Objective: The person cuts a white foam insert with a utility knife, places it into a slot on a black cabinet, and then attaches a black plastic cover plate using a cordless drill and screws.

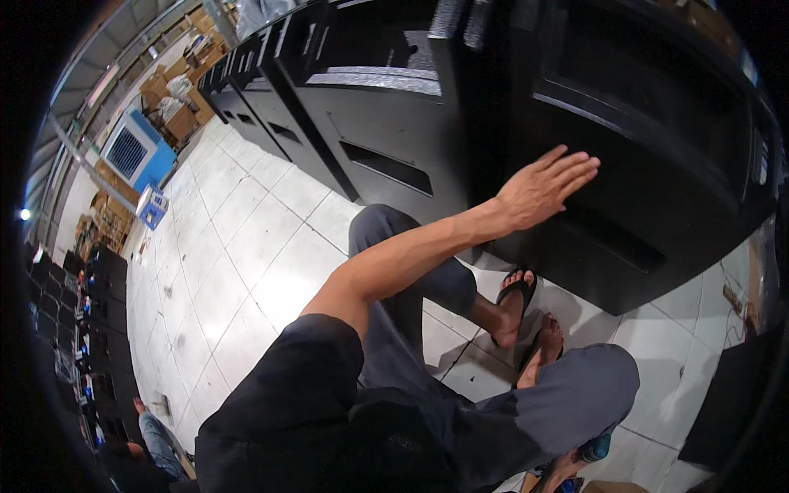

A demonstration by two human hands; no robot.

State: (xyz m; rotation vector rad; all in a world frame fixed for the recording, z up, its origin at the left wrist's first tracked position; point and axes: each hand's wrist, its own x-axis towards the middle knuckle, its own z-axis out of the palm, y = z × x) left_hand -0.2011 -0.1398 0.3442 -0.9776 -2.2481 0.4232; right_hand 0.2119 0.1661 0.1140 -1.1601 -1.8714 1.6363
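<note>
My left hand (pixel 546 189) reaches across to a large black cabinet (pixel 575 238) standing on the floor at the right. Its fingers are stretched out nearly straight against the dark front panel, the back of the hand toward me, with nothing held. Below the fingers, the panel has a long slot (pixel 620 238); above them is a framed recess. At the lower edge, beyond my right knee, a bit of skin (pixel 563 470) that may be my right hand shows beside a small teal object (pixel 596 446). Its fingers are hidden, so the grip does not show.
More black cabinets (pixel 370 140) with slots run in a row to the far left. A blue-and-white air cooler (pixel 136 148) and a small blue crate (pixel 152 205) stand beyond the tiled floor (pixel 238 238). Dark equipment stacks line the left; another person (pixel 156 444) sits at lower left.
</note>
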